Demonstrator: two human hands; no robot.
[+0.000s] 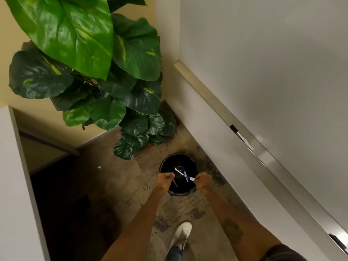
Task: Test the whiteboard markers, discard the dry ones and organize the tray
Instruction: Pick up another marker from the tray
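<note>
Both hands over the bin next to the whiteboard [273, 53]
Right hand [204, 180] is clamped round a blue-and-white marker [191, 178], its end poking out above the black bin [178, 194] on the floor. Left hand [164, 178] is curled over the bin's left rim, can't tell if it's holding anything. Loose markers [179, 172] lie inside the bin. A spare marker [244, 140] sits on the whiteboard tray [207, 102], and a leafy plant [75, 34] stands just past the bin

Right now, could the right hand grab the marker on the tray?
Probably, but not at once. Nothing blocks the way from the right hand to the tray marker, yet its grip holds a blue marker over the bin.
</note>
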